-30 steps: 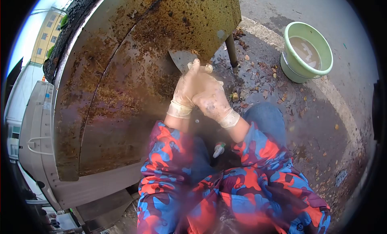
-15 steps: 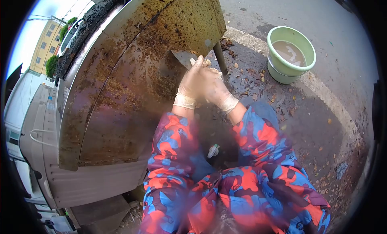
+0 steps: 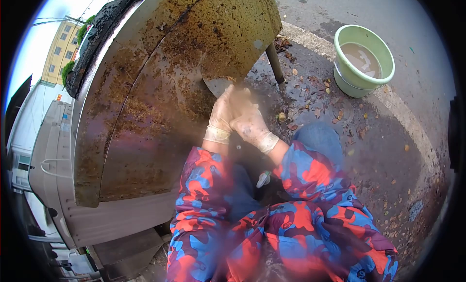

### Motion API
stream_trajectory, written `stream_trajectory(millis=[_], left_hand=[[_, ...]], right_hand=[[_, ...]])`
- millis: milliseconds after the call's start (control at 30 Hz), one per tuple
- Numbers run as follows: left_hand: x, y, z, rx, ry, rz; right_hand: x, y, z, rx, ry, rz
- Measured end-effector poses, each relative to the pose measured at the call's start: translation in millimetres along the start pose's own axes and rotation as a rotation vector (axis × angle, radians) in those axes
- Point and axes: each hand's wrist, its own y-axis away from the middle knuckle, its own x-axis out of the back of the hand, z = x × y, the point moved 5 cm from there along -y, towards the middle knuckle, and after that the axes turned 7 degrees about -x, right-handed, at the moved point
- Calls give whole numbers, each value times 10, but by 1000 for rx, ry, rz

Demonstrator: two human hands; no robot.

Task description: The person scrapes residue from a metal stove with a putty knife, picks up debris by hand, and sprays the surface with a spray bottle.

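A scraper with a broad grey metal blade [image 3: 216, 85] lies against a large metal panel [image 3: 160, 73] covered in brown grease and rust-coloured grime. My left hand [image 3: 221, 112], in a pale, thin glove, is closed at the scraper's near end. Pressed up beside it, my right hand [image 3: 250, 120] wears a matching glove with dirty smears and is closed there too. The handle is hidden between the two hands, and a blur covers part of the fingers.
To the right stands a light green bucket [image 3: 361, 63] of murky water with pale pieces in it. A metal leg [image 3: 274, 63] supports the panel's far corner. Fallen leaves [image 3: 318, 112] litter the wet ground. A grey ribbed body [image 3: 126, 216] lies beneath the panel.
Both hands have moved left and down along the panel together with the scraper. The view has shifted slightly, so the bucket appears farther right and higher.
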Motion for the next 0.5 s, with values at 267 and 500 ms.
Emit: stream_trajectory(millis=[267,500], left_hand=[[7,-140,44,48,-11,-9],[-206,-236,158,69,-30,-68]], right_hand=[[34,-93,-152,186,174,-2],[104,-220,-258,178,131,-45]])
